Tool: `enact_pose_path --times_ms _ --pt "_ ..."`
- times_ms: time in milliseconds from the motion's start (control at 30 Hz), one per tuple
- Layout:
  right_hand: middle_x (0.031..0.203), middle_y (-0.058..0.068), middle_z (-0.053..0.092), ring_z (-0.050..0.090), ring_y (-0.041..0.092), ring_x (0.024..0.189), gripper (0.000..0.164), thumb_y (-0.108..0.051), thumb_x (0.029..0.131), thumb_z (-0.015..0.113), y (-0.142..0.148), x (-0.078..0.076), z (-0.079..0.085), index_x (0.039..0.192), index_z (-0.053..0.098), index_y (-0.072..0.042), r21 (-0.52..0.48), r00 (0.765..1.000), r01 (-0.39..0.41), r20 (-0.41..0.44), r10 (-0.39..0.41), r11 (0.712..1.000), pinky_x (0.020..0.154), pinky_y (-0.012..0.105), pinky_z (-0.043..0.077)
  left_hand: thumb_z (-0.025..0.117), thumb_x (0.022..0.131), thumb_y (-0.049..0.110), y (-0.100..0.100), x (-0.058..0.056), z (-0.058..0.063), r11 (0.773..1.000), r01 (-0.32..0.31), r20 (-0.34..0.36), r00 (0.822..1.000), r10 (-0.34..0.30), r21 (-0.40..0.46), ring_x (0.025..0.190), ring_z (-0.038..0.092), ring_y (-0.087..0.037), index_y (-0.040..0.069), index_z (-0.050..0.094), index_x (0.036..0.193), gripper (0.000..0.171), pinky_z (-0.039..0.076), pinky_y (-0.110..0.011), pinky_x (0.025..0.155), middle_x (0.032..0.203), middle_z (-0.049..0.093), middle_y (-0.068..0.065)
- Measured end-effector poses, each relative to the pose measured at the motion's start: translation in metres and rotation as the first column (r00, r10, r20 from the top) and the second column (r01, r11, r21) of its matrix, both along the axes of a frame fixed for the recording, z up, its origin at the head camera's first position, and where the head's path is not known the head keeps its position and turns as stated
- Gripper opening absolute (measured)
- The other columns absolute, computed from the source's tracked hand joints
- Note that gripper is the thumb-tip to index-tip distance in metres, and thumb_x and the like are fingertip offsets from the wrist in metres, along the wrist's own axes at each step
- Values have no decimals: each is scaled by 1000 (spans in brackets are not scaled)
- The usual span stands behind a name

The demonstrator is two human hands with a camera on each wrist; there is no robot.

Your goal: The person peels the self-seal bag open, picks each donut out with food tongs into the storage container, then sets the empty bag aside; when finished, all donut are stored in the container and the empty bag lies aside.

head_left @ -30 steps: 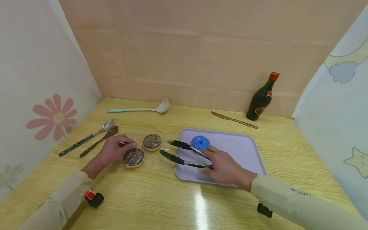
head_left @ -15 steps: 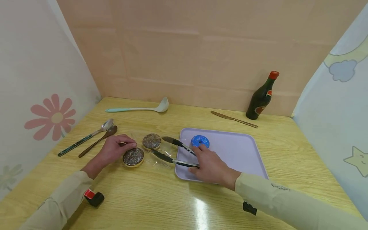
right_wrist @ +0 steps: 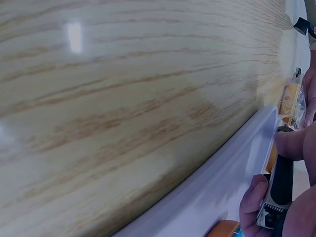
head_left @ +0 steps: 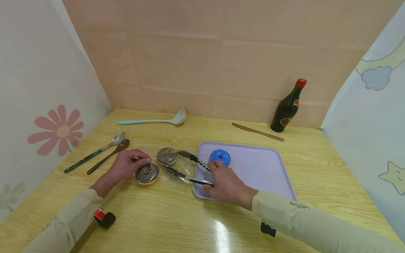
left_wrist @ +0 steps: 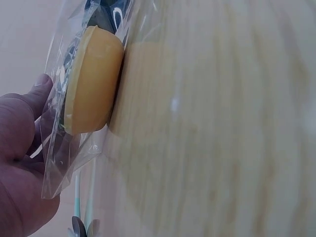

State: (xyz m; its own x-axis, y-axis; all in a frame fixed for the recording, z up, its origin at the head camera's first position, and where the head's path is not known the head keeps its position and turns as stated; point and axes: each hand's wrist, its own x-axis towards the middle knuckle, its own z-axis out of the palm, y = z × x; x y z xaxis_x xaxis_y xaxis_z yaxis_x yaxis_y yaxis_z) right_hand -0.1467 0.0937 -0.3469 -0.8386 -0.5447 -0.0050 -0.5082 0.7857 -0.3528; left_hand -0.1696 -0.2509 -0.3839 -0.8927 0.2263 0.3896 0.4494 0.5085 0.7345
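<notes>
My left hand (head_left: 128,165) pinches the edge of a clear plastic wrapper (left_wrist: 64,165) beside the near chocolate donut (head_left: 147,173). In the left wrist view that donut (left_wrist: 96,79) shows its tan side through the plastic. A second chocolate donut (head_left: 166,155) lies just behind it, also among clear plastic. My right hand (head_left: 226,182) grips black-and-steel tongs (head_left: 198,181) over the left part of the lilac tray (head_left: 257,165). The tongs' spread tips lie by the far donut and over the wrapper. Behind my right fingers, a blue sprinkled donut (head_left: 220,157) sits on the tray.
A metal spoon (head_left: 95,153) and a brown spoon (head_left: 109,157) lie left of my left hand. A ladle (head_left: 152,121) is at the back left. Behind the tray are a bronze-coloured knife (head_left: 257,132) and a dark bottle (head_left: 286,110) with a red cap.
My right hand has moved left with the tongs, bringing their tips from the tray's left edge to the far chocolate donut and its wrapper. The left hand has stayed in place.
</notes>
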Motion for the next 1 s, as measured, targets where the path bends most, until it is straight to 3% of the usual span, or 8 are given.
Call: enact_pose_path --times_ms 533,1000 --pt "137 18 43 53 31 112 80 -36 85 70 9 2 -7 145 34 2 -21 1000 3 -29 -4 1000 87 45 46 70 86 5 1 0 0 999 -37 4 999 37 1 77 62 -9 3 75 90 6 51 -22 64 85 68 -5" --pt "114 6 53 55 15 83 66 -30 81 74 46 22 -6 134 49 0 -71 996 -4 -88 -3 997 69 35 47 70 86 4 -2 2 1 998 -51 -15 999 51 -28 74 61 -9 4 75 89 6 50 -21 62 83 67 -3"
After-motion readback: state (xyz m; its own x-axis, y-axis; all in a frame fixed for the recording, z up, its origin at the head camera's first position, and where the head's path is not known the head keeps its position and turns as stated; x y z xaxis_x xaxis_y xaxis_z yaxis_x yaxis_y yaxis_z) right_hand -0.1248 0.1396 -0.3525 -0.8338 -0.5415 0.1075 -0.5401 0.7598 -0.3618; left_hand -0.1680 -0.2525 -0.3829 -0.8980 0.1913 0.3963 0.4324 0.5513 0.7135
